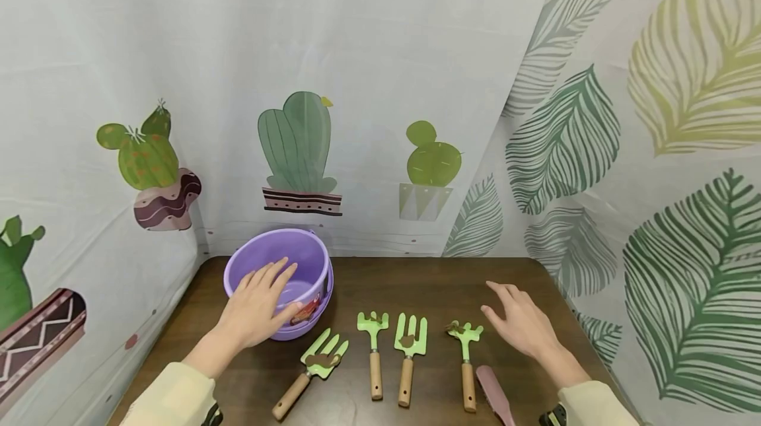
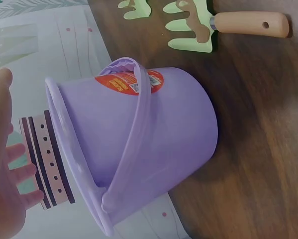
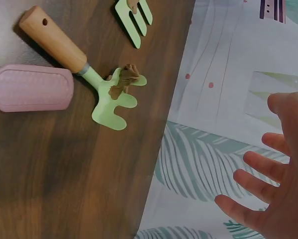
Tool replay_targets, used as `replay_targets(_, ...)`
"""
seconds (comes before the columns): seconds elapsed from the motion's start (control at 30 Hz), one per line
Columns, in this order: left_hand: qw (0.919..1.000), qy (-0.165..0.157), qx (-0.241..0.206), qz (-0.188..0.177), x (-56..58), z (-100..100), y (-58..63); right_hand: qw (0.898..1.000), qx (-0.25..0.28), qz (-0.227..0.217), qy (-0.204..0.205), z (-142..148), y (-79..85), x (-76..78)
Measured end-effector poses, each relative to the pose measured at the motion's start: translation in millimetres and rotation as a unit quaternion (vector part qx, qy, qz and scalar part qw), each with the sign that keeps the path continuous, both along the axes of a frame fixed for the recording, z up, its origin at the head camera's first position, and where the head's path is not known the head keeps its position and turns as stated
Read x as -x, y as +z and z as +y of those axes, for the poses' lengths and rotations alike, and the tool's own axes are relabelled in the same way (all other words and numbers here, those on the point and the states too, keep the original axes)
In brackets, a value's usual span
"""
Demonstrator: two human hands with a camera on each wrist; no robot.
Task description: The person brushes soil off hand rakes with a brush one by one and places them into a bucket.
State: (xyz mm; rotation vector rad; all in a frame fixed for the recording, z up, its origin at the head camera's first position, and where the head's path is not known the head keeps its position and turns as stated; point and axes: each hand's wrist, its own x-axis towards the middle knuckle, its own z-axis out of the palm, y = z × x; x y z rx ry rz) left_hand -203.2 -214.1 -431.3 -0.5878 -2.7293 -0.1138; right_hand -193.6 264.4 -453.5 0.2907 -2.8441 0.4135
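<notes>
My left hand (image 1: pixel 257 302) hovers with spread, relaxed fingers over the near rim of a purple bucket (image 1: pixel 276 248), holding nothing. In the left wrist view the bucket (image 2: pixel 178 124) shows its lowered handle (image 2: pixel 134 134) and a red label (image 2: pixel 119 83). My right hand (image 1: pixel 523 320) is held above the table's right side, fingers extended and nothing in them. Closest to it is a small green rake (image 1: pixel 467 366) with a wooden handle and a brown clump on its tines. A pink brush (image 1: pixel 495 391) lies beside that rake; its bristles are hidden.
Between the hands lie a green garden fork (image 1: pixel 406 373), another small rake (image 1: pixel 374 363) and a second fork (image 1: pixel 297 390) angled near the bucket, all with brown smears. The dark wooden table (image 1: pixel 410 287) ends at a printed cloth backdrop (image 1: pixel 380 168).
</notes>
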Motion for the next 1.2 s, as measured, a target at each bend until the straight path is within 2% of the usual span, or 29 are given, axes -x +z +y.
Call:
replay_targets(0.33, 0.9989, -0.015, -0.022, 0.039, -14.2, -10, 0.5, 1.000, 0.007, -0.008, -0.011, 8, -7.1, -14.1)
replay_targets(0.73, 0.9970, -0.018, -0.046, 0.060, -30.8, -21, -5.2, 0.999, 0.020, -0.019, -0.044, 18, -19.0, -34.0)
replay_targets(1.2, 0.9954, -0.019, -0.066, 0.067, -44.3, -21, -11.0, 0.989, 0.054, -0.107, -0.088, 25, -49.5, -62.1)
